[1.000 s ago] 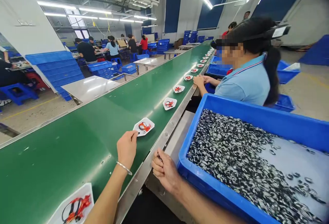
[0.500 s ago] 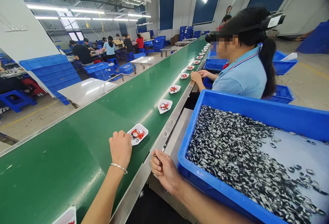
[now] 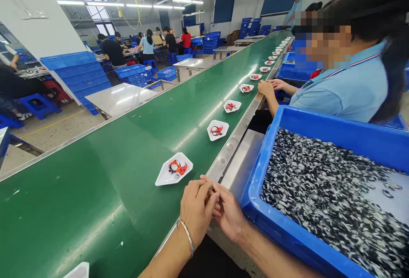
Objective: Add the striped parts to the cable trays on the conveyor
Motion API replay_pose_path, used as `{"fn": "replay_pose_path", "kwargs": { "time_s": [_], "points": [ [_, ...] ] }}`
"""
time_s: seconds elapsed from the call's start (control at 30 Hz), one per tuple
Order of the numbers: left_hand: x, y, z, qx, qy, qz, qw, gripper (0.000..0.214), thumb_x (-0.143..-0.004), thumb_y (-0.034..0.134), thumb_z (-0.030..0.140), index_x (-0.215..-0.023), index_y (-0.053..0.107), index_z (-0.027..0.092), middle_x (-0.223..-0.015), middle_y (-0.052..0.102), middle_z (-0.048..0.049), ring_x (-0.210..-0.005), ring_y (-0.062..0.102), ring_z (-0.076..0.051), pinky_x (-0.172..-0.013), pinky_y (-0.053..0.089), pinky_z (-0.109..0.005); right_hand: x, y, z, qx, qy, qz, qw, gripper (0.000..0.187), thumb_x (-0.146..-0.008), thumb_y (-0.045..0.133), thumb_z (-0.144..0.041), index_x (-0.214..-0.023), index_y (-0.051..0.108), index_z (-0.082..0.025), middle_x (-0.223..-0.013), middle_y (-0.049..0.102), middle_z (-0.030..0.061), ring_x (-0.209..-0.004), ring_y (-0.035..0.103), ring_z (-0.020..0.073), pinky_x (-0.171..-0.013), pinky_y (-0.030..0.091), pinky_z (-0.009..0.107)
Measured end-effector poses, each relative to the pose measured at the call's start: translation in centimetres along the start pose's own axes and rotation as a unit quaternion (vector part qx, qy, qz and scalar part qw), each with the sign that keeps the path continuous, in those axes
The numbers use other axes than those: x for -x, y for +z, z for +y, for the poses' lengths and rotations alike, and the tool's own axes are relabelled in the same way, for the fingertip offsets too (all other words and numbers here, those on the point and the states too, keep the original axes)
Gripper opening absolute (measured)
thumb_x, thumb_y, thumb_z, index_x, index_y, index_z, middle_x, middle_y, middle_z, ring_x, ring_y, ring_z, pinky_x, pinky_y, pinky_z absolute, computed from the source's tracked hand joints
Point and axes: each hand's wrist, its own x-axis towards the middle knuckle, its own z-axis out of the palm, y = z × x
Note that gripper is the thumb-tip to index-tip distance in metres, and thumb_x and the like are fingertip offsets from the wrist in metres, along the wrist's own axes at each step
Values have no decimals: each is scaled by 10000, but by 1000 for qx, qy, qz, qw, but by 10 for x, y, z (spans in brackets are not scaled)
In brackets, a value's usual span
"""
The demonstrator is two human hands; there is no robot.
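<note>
My left hand (image 3: 195,210), with a silver bangle at the wrist, meets my right hand (image 3: 229,212) over the metal edge of the conveyor. The left fingers are pinched together at the right fingers, and a tiny thing barely shows between them. My right hand is curled; what lies inside it is hidden. Just beyond them on the green belt (image 3: 128,180) sits a white tray (image 3: 164,176) with red-orange and black parts and a small clear-and-dark piece. To the right, a blue bin (image 3: 255,184) contains many small black-and-clear pieces (image 3: 313,180).
More white trays (image 3: 212,135) with red parts line the belt's right side ahead, and another tray (image 3: 79,271) enters at bottom left. A co-worker in a light blue shirt (image 3: 338,95) sits beyond the bin, hands on the belt's edge. Steel tables (image 3: 119,98) stand left.
My left hand has left the tray and come back to my right hand. A small piece now lies in that tray more visibly. The view has shifted, and a tray remains at bottom left.
</note>
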Motion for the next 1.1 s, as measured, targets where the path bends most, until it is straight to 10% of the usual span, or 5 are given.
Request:
{"fn": "replay_pose_path", "kwargs": {
  "time_s": [0.4, 0.77, 1.1],
  "points": [
    [-4, -6, 2, 144, -46, -24, 988, 101, -860, 456, 173, -835, 554, 186, -847, 541, -31, -784, 515, -111, -705, 445, -250, 4, 2, -2, 47, 12, -1, 999, 389, -801, 570, -437, -1072, 570, -159, -474, 137, -106, -404, 67, 22, -343, 89, 138],
    [-1, -3, 0, 33, -1, 60, 998, 145, -876, 425, 183, -862, 569, 168, -877, 568, -58, -795, 532, -123, -706, 475, -270, 0, -2, 5, 86, 8, -23, 996, 514, -795, 543, -496, -498, 278, -171, -392, 170, -93, -331, 116, 13, -322, 82, 153],
    [-3, -5, -1, 25, 14, 17, 999, 154, -878, 415, 188, -928, 559, 169, -924, 564, -65, -841, 521, -133, -745, 476, -291, 0, -1, 0, 40, 13, 4, 999, 395, -724, 663, -423, -623, 366, -183, -396, 189, -120, -339, 81, 11, -308, 79, 139]
  ]
}}
